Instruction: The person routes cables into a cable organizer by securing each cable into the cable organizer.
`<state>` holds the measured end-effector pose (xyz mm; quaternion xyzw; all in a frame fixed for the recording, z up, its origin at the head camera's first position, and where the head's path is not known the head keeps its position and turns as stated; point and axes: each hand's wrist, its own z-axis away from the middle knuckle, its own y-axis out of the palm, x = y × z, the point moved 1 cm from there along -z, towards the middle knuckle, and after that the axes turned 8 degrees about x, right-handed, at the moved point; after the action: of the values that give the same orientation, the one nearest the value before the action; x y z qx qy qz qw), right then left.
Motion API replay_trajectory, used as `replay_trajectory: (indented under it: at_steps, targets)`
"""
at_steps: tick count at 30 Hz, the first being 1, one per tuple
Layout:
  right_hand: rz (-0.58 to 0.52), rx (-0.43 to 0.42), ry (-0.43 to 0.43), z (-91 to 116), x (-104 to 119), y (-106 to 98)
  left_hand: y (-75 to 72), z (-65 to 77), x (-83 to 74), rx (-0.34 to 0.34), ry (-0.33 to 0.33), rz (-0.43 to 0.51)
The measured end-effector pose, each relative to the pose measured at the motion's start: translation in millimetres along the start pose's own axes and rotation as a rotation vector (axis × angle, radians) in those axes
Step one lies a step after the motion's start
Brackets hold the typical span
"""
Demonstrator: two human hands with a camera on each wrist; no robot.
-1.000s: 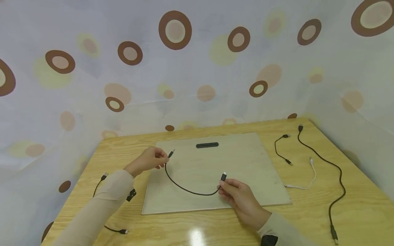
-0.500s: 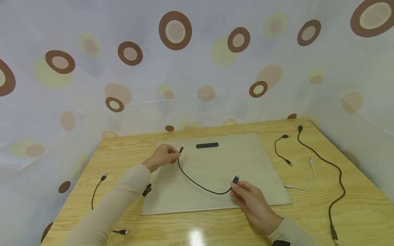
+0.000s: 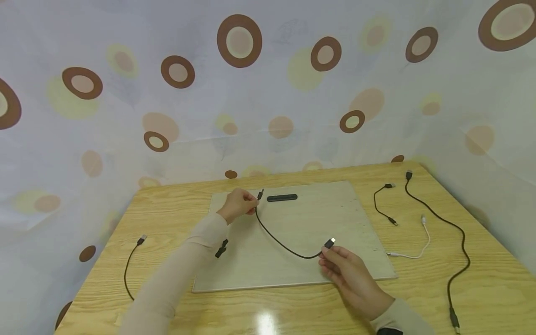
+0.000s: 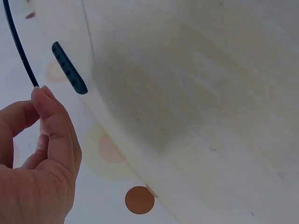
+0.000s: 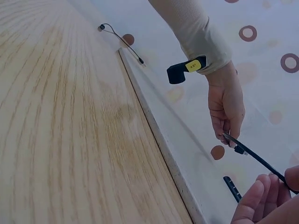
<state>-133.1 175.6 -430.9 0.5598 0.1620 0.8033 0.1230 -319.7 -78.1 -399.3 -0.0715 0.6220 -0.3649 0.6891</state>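
A thin black USB cable (image 3: 278,241) sags in a curve above the pale board (image 3: 343,218), held at both ends. My left hand (image 3: 238,204) pinches it just below one plug, at the board's back left. With thumb and fingers, my right hand (image 3: 351,279) holds the other end below its plug, over the board's front right. A black bar (image 3: 282,197) lies near the board's back edge, right of the left hand; notches show on this bar (image 4: 70,68) in the left wrist view. The right wrist view shows the cable (image 5: 261,161) running between both hands.
A black cable (image 3: 127,270) lies at the left, partly hidden by the left sleeve. To the right are a short black cable (image 3: 377,207), a white cable (image 3: 425,246) and a long black cable (image 3: 462,242). A patterned cloth (image 3: 268,93) rises behind the wooden table (image 3: 176,200).
Both hands have moved right with the cable between them. The left hand has also gone farther back, beside the black bar. The loose cables at the right lie where they were.
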Motion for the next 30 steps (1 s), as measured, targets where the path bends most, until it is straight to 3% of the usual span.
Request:
replay_trajectory:
  at_steps: [12,18,24,30]
  targets:
    - [-0.025,-0.027,-0.033,0.5,-0.7,-5.4,15.8,-20.9,-11.0,-0.089,0.008,0.057]
    - [-0.046,-0.025,-0.034,1.0,-0.2,-7.2,26.3,-38.0,-10.7,-0.175,-0.014,0.066]
    - [-0.078,-0.022,-0.051,1.6,-0.9,-8.7,34.8,-51.5,-6.7,-0.226,-0.041,0.014]
    - [-0.104,-0.033,-0.044,0.5,-2.1,-7.9,36.9,-53.2,-10.8,-0.245,-0.073,-0.048]
